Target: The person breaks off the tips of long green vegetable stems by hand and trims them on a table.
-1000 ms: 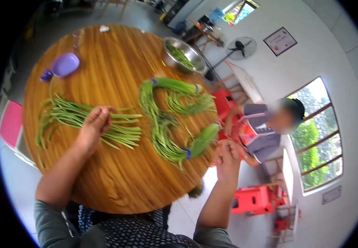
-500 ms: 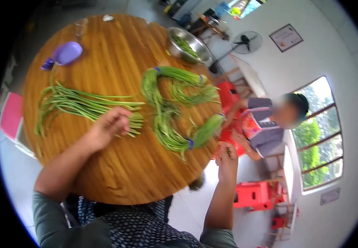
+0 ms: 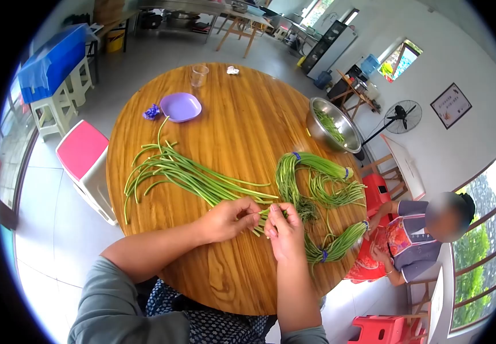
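My left hand (image 3: 230, 219) is closed in a pinch at the near ends of a loose pile of long garlic scapes (image 3: 187, 175). Close beside it, my right hand (image 3: 285, 230) is also pinched shut. A thin green garlic scape (image 3: 264, 212) shows between the fingertips of both hands; most of it is hidden by the fingers. To the right of my hands lie bundled garlic scapes (image 3: 287, 180), bound with blue-purple bands. Another banded bundle (image 3: 342, 242) rests near the right table edge.
The round wooden table (image 3: 225, 132) also holds a purple dish (image 3: 181, 107), a crumpled purple band (image 3: 151, 112), a clear cup (image 3: 200, 75), and a steel bowl (image 3: 334, 125) of cut green pieces. A person (image 3: 411, 235) sits at the right. A pink-topped stool (image 3: 83, 150) stands left.
My right hand has come in from beyond the table's right edge to meet my left hand. They now pinch a scape together. The view has swung up and left.
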A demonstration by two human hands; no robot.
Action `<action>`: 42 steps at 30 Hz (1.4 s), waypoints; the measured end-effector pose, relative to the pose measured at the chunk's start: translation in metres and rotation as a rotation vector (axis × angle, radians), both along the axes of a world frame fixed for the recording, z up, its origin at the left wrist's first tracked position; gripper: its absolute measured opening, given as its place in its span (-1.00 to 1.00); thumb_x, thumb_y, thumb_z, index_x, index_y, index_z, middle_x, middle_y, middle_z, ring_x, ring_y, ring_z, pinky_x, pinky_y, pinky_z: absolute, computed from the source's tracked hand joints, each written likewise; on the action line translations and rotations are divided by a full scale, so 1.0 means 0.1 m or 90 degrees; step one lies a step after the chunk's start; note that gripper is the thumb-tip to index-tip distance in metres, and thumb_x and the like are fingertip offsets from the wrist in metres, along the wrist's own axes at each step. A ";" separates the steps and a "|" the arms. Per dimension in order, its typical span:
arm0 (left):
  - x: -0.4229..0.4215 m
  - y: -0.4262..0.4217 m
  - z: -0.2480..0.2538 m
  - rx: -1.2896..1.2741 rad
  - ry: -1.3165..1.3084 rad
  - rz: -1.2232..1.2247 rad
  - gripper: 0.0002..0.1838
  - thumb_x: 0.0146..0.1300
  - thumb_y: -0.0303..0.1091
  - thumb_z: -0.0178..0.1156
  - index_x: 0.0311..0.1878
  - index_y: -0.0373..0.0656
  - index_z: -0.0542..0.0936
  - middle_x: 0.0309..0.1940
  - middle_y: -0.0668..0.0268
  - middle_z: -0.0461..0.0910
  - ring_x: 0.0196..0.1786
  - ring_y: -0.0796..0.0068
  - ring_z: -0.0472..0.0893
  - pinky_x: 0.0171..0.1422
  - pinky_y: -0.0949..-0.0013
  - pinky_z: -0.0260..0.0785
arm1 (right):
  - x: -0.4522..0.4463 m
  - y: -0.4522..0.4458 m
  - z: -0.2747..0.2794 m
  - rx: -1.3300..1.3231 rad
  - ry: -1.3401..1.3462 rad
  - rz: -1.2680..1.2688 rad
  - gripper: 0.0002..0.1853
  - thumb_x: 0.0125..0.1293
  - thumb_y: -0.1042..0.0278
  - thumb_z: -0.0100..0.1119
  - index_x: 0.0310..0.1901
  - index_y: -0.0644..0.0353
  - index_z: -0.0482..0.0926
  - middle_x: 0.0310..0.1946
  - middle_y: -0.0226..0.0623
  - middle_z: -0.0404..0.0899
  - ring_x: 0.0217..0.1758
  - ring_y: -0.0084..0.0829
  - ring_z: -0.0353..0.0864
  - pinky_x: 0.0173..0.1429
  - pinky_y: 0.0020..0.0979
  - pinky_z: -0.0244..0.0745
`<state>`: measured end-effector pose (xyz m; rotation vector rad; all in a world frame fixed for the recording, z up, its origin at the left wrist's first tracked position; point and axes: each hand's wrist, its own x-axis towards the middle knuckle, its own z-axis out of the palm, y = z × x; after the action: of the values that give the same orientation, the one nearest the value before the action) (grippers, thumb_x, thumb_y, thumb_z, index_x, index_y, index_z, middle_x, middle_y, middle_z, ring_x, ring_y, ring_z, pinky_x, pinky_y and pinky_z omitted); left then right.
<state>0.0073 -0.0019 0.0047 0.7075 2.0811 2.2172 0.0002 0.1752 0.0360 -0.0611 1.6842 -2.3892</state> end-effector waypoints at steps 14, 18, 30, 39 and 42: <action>-0.03 0.06 -0.02 -0.062 -0.270 0.054 -0.78 0.39 -0.29 0.22 -0.19 -0.30 0.57 -0.43 0.34 0.62 -0.37 0.64 0.60 -0.31 0.50 0.47 | 0.06 -0.15 -0.24 0.599 0.630 -0.143 -0.88 0.40 0.40 0.15 -0.21 0.28 0.49 -0.41 -0.12 0.55 -0.42 -0.20 0.56 -0.33 -0.27 0.44; 0.00 0.08 0.03 0.017 -0.143 0.088 -0.84 0.37 -0.36 0.24 -0.20 -0.28 0.58 -0.36 0.32 0.62 -0.32 0.56 0.62 -0.28 0.47 0.47 | -0.01 -0.03 -0.34 0.274 0.266 -0.144 -0.88 0.49 0.34 0.07 -0.17 0.20 0.43 -0.48 -0.40 0.45 -0.52 -0.61 0.37 -0.47 -0.49 0.28; -0.04 -0.02 0.14 -0.115 0.131 0.305 -0.89 0.35 -0.47 0.24 -0.18 -0.28 0.52 -0.38 0.28 0.59 -0.33 0.52 0.56 -0.23 0.44 0.43 | 0.13 -0.06 -0.16 -0.038 -0.021 0.067 -0.90 0.50 0.43 0.02 -0.20 0.13 0.33 -0.34 -0.28 0.48 -0.58 -0.69 0.22 -0.48 -0.60 0.12; -0.11 -0.02 0.03 0.183 -0.041 0.122 -0.91 0.45 -0.44 0.13 -0.11 -0.23 0.46 -0.32 0.39 0.52 -0.25 0.61 0.52 -0.11 0.49 0.43 | 0.09 0.07 -0.12 -0.158 -0.066 0.141 -0.85 0.52 0.37 -0.03 0.06 0.08 0.38 -0.36 -0.33 0.39 -0.54 -0.59 0.24 -0.41 -0.51 0.19; -0.05 -0.02 0.03 0.080 -0.014 0.106 -0.91 0.44 -0.44 0.14 -0.10 -0.23 0.47 -0.28 0.38 0.54 -0.21 0.61 0.54 -0.09 0.48 0.44 | 0.09 0.08 -0.11 -0.158 -0.046 0.128 -0.88 0.52 0.34 -0.02 -0.01 0.12 0.39 -0.40 -0.39 0.35 -0.54 -0.60 0.24 -0.42 -0.53 0.17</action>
<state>0.0019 -0.0043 0.0077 0.5304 2.0761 2.4493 0.0090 0.1829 0.0251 -0.1731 1.2775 -2.4017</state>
